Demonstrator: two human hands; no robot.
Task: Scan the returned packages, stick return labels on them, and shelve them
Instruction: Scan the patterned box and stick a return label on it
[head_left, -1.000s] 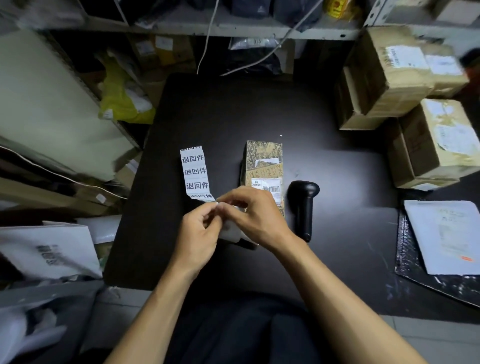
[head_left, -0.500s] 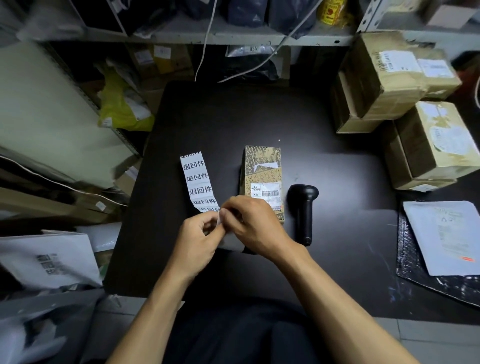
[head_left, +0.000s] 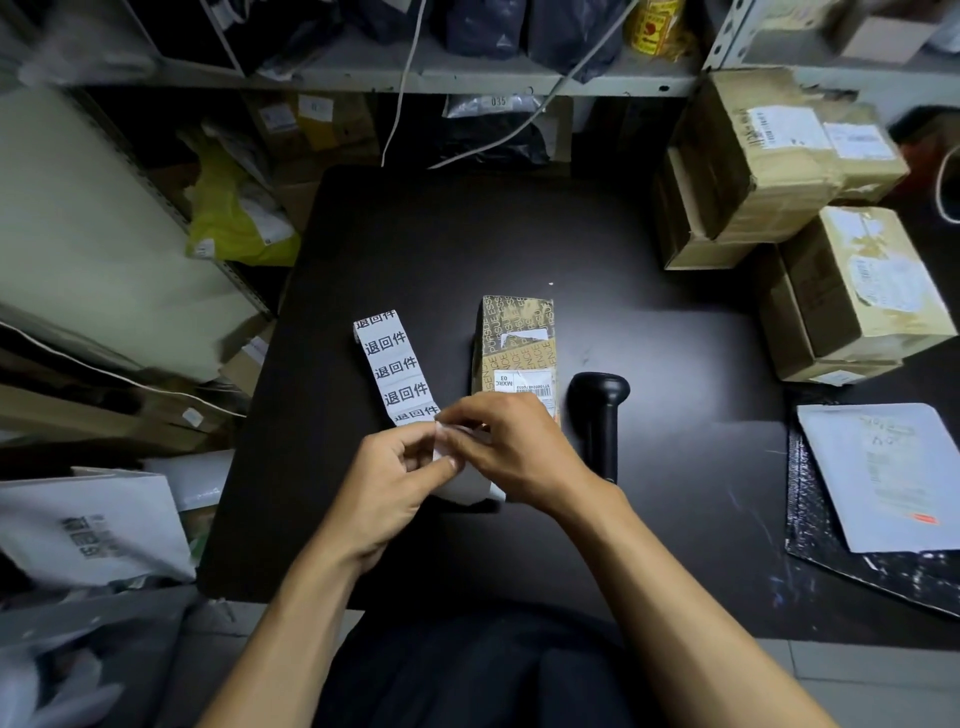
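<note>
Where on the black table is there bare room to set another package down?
The far half of the table is bare, between the label strip, small package and the shelf. Another bare patch lies right of the scanner, before the padded envelope. It is crowded by both hands and under the stacked boxes.

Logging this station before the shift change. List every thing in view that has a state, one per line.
left hand: pinching the near end of the label strip
right hand: pinching the same end, peeling
label strip: unrolled, flat on the table
patterned package: lying flat, sealed, no return label visible
scanner: lying on the table, not held
stacked boxes: taped shut
</note>
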